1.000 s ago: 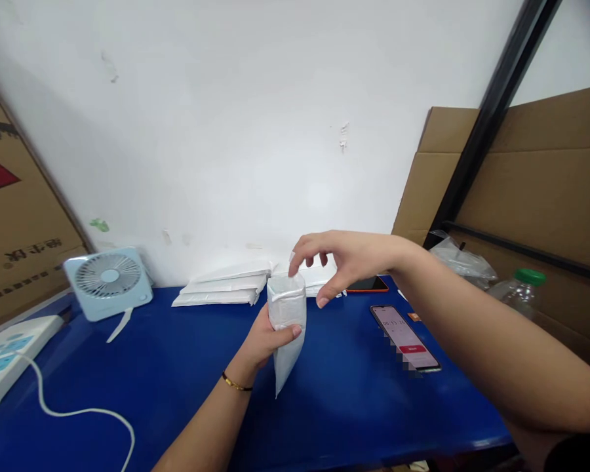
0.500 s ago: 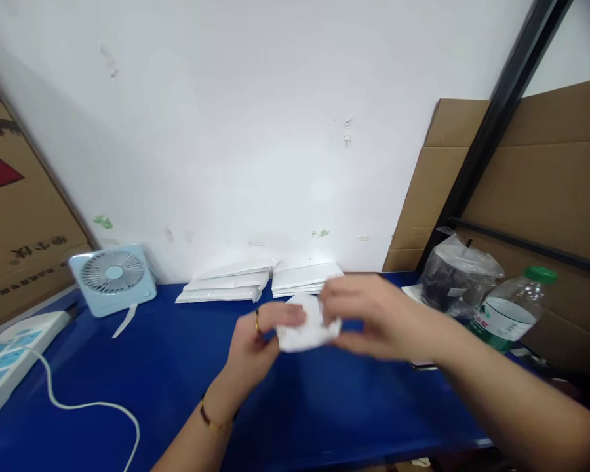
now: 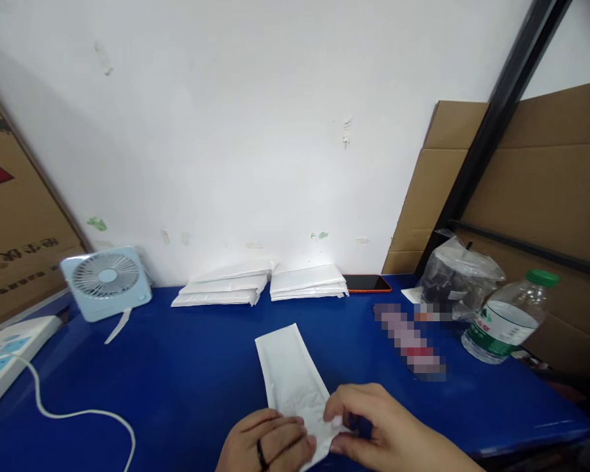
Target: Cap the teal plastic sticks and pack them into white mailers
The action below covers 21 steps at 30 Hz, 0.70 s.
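A long white padded envelope point(image 3: 290, 367) lies slantwise on the blue table, its near part creased and partly hidden under my hands. My left hand point(image 3: 270, 442), with a dark ring on one finger, is closed over the envelope's near left part; its thumb is out of sight. From the other side, my right hand point(image 3: 368, 426) pinches the near right edge between thumb and fingers. Farther back, against the wall, are two stacks of similar flat white envelopes, a left stack point(image 3: 221, 285) and a right stack point(image 3: 307, 282).
A light blue fan point(image 3: 108, 282) and a white power strip point(image 3: 17, 357) with its cable stand at the left. A phone point(image 3: 368, 283) lies beside the right stack. At the right are a blurred-out item point(image 3: 408, 341), a bagged cup point(image 3: 455, 278) and a green-capped bottle point(image 3: 509, 321).
Both hands have come down and nearer with the white envelope, which was folded up between them in the air. It now lies stretched out on the table. The phone has come into view.
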{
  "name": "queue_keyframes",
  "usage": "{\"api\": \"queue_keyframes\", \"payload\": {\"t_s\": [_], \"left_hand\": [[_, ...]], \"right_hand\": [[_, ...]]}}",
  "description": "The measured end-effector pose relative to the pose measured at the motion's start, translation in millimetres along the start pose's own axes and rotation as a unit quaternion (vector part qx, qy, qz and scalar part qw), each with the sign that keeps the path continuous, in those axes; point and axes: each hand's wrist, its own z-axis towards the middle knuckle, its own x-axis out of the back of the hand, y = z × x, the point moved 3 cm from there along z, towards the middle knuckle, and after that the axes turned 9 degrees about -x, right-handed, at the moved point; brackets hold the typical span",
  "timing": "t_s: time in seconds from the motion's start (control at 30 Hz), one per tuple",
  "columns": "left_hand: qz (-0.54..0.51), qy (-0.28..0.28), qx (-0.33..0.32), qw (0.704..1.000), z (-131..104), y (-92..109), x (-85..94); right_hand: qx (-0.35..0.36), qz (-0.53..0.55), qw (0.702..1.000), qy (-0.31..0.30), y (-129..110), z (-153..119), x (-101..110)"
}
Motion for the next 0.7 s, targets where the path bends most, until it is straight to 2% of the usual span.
{"api": "queue_keyframes", "payload": {"t_s": [0.07,0.13,0.17,0.23,0.3,0.37,0.4,0.47,0.5,0.57,0.6,0.63,0.7], "left_hand": [[0.013,0.039,0.02,0.999,7.2,-8.0,2.0],[0.013,0.074,0.044,0.996,16.8,-13.5,5.5],[0.004,0.083,0.05,0.995,23.0,-14.7,7.9],[-0.018,0.102,0.059,0.993,36.6,-16.8,14.9],[-0.042,0.139,0.1,0.984,48.5,-25.0,23.5],[-0.061,0.227,0.183,0.955,53.5,-44.7,33.3],[-0.068,0.297,0.228,0.925,51.9,-58.6,38.7],[-0.109,0.414,0.332,0.84,40.9,-93.2,46.0],[-0.15,0.472,0.389,0.777,31.1,-112.1,48.2],[-0.217,0.593,0.49,0.601,5.1,-145.2,51.0],[-0.237,0.638,0.522,0.515,-7.9,-157.6,51.9],[-0.26,0.661,0.536,0.456,-18.3,-168.0,53.0],[-0.318,0.659,0.531,0.428,-31.1,-183.7,56.0]], "right_hand": [[0.072,-0.091,0.987,0.111,-8.3,-2.6,8.5],[0.156,-0.196,0.944,0.215,-17.9,-4.8,15.0],[0.184,-0.237,0.922,0.245,-22.1,-4.1,17.8],[0.2,-0.282,0.905,0.249,-29.4,2.8,25.9],[0.178,-0.281,0.919,0.212,-36.8,16.9,40.6],[0.144,-0.244,0.941,0.183,-45.1,37.6,62.4],[0.129,-0.208,0.952,0.185,-49.4,50.5,75.4],[0.083,-0.128,0.963,0.22,-55.3,82.7,101.0],[0.056,-0.074,0.968,0.234,-56.3,102.1,111.3],[-0.01,0.084,0.972,0.22,-53.7,147.7,122.3],[-0.036,0.192,0.959,0.207,-51.1,172.2,123.3],[-0.052,0.294,0.935,0.19,-48.5,196.9,121.3],[-0.099,0.455,0.866,0.182,-40.9,243.0,111.0]]}}
